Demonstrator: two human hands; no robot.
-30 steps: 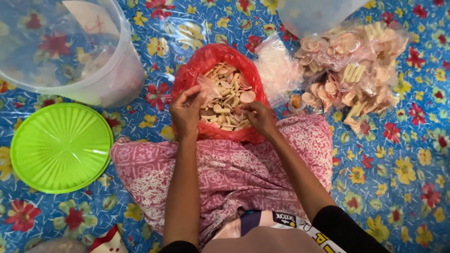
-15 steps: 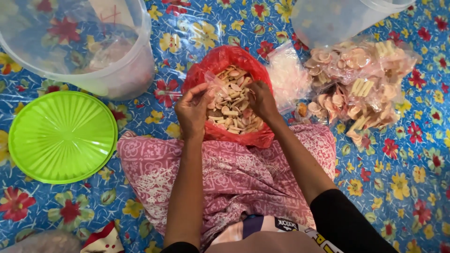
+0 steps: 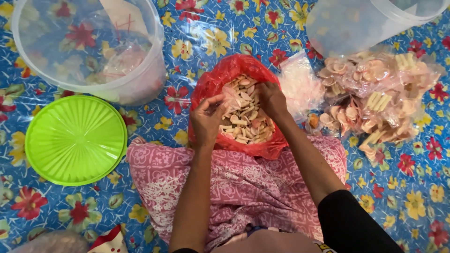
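A red plastic bag [image 3: 220, 77] lies open in front of my lap, full of pale raw crackers [image 3: 243, 124]. My left hand [image 3: 207, 118] is at the bag's left side, its fingers pinched on a small clear plastic bag [image 3: 230, 95] held over the crackers. My right hand [image 3: 271, 99] reaches into the red bag from the right, fingers down among the crackers at the small bag's mouth. What the right fingers grip is hidden.
A round lime-green lid [image 3: 76, 139] lies at the left. A clear plastic bucket [image 3: 89, 51] stands at the upper left, another clear bucket [image 3: 370, 21] at the upper right. Filled clear packets of crackers [image 3: 375, 103] are piled at the right. A blue flowered sheet [image 3: 412, 187] covers the floor; pink patterned cloth [image 3: 243, 187] covers my lap.
Both hands stay at the red bag. The left hand has turned slightly with the small clear bag, and the right hand has moved deeper among the crackers.
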